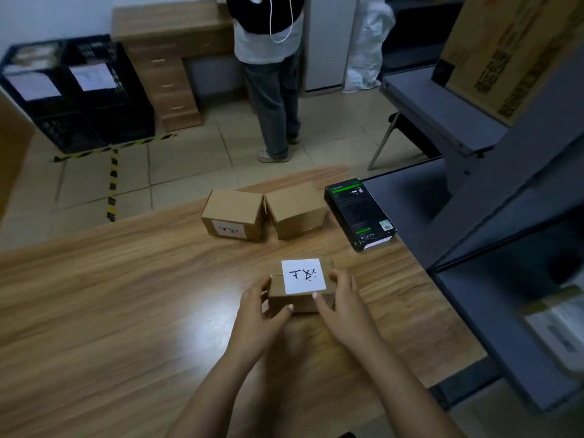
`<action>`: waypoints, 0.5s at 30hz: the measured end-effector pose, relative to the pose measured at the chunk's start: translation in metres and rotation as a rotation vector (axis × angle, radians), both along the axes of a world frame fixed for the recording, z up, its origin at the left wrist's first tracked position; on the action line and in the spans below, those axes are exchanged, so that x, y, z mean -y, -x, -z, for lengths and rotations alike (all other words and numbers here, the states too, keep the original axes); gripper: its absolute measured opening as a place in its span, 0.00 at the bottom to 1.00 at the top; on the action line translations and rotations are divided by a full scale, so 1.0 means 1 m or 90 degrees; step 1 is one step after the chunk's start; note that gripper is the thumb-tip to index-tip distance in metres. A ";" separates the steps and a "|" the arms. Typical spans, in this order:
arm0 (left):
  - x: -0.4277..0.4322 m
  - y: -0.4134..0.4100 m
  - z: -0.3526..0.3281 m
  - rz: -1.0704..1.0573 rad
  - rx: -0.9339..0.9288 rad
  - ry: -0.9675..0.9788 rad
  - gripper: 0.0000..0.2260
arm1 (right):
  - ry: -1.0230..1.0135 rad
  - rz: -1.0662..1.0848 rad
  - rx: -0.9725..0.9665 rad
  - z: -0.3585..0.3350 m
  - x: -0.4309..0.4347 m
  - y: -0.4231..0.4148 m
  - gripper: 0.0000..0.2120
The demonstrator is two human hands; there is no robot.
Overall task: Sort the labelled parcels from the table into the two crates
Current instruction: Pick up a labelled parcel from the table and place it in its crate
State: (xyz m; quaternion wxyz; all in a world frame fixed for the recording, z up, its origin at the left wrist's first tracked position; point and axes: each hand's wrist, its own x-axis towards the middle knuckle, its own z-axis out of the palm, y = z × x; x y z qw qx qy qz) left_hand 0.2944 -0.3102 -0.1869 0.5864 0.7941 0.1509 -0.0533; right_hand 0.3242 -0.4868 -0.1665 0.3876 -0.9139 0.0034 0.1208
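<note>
Head view. Just below the middle of the frame a small cardboard parcel sits low over the wooden bench. I cannot tell whether it rests on the wood or is just lifted. The left hand grasps its left end, thumb on the near face. The right hand grasps its right end, thumb at the edge of the white label on top. The handwriting on the label shows upside down in the frame.

The step in hand looks like reading the label and choosing a crate. To do it well, turn the parcel so the writing reads upright, keeping thumbs off the paper. Then match it against the white sheets on the two black crates on the floor at upper left. Those sheets are too blurred to read from here. The parcel looks light and stiff, so a firm two-sided hold should do.

A person stands at top centre, beside the way to the crates, so keep left of them. Above the middle, a second parcel and a third parcel wait close together, with a black box to their right.
</note>
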 end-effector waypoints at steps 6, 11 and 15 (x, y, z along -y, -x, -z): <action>-0.007 0.015 0.003 0.047 -0.027 -0.001 0.28 | 0.020 0.016 -0.052 0.003 0.002 0.016 0.35; -0.007 0.027 0.001 0.075 -0.015 0.038 0.29 | -0.026 0.012 -0.054 -0.001 0.003 0.028 0.30; -0.005 0.035 0.006 0.052 -0.002 0.084 0.28 | -0.105 0.024 -0.042 0.002 0.011 0.034 0.29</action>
